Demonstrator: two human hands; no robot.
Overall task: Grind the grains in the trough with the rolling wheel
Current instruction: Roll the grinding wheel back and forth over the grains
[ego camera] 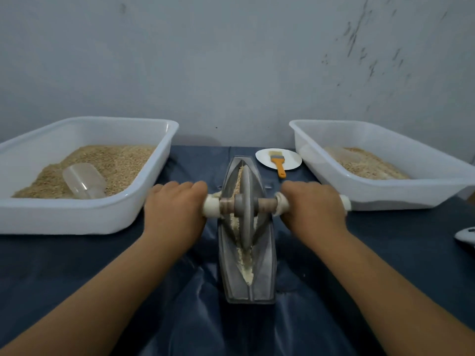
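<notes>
l hand (174, 209) + r hand (314, 208) | fingers gripping axle ends | wheel (246, 201) btwn, in trough (267, 265)

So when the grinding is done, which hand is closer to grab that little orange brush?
Probably the right hand. The orange brush lies on the white plate just beyond it, right of the trough. The left hand would have to cross over the wheel.

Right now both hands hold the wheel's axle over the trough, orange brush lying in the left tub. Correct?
Not quite. The head view shows the orange brush lying on the small white plate beside the right tub, not in the left tub. The rest holds: left hand and right hand hold the wheel's axle over the trough.
</notes>
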